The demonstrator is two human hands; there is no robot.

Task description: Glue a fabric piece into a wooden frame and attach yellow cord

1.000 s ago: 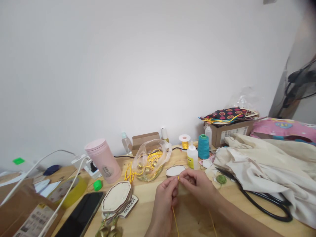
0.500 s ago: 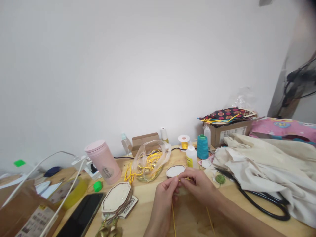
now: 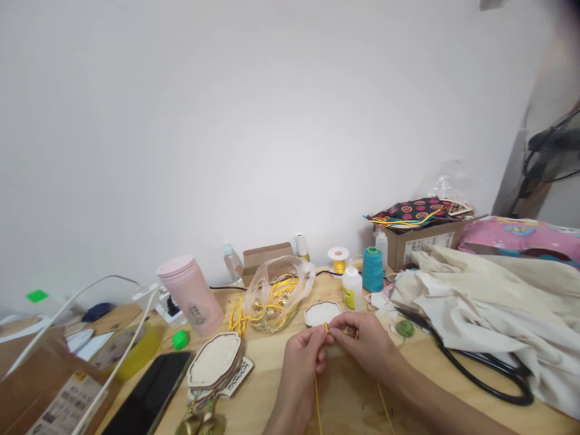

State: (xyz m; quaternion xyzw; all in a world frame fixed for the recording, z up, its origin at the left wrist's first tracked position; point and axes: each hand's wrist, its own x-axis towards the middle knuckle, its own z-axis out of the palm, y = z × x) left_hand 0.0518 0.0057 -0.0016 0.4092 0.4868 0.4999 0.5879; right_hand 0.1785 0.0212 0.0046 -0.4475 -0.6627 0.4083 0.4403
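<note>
My left hand (image 3: 302, 362) pinches a thin yellow cord (image 3: 318, 405) between thumb and forefinger, where a small loop shows at the fingertips. Close beside it, my right hand (image 3: 362, 341) is closed on the same cord, its fingertips almost touching the left ones. Two lengths of cord hang down below the hands. Just behind the fingers lies a white scalloped plaque (image 3: 322, 313). More plaques (image 3: 214, 360) are stacked to the left, with brass bells (image 3: 200, 422) at their lower edge. A plastic bag (image 3: 277, 296) behind holds yellow cords and bells.
A pink cup (image 3: 193, 296), a phone (image 3: 147, 396) and yellow tape (image 3: 129, 356) stand or lie left. Behind my hands are a glue bottle (image 3: 352, 290) and teal thread (image 3: 372, 270). Black scissors (image 3: 480, 368) and pale cloth (image 3: 489, 302) lie right.
The cord at my fingertips now shows as a small upright loop, and my right fingers have shifted slightly. The view has moved very little.
</note>
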